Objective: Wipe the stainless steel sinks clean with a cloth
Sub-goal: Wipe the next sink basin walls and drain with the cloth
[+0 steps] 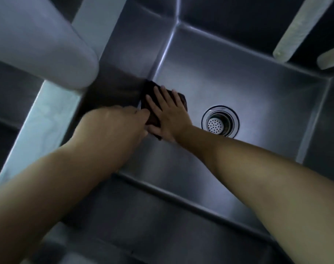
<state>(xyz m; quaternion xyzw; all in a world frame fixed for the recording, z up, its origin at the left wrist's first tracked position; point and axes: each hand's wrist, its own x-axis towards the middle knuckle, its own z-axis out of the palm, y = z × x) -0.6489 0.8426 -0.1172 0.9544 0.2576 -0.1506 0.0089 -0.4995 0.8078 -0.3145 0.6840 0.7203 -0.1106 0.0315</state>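
Note:
A deep stainless steel sink [257, 88] fills the view from above, with a round perforated drain strainer [219, 121] in its floor. A dark cloth [152, 111] lies on the floor in the far left corner, against the left wall. My right hand [168, 115] lies flat on the cloth with fingers spread. My left hand [124, 121] is at the cloth's left edge, its fingertips touching or pinching that edge; the grip is partly hidden.
A pale rounded faucet spout or pipe [48, 44] reaches over the left divider [38, 130]. A second basin [2, 103] lies left of it. Two whitish bars [299, 29] stick in at the top right above the back wall.

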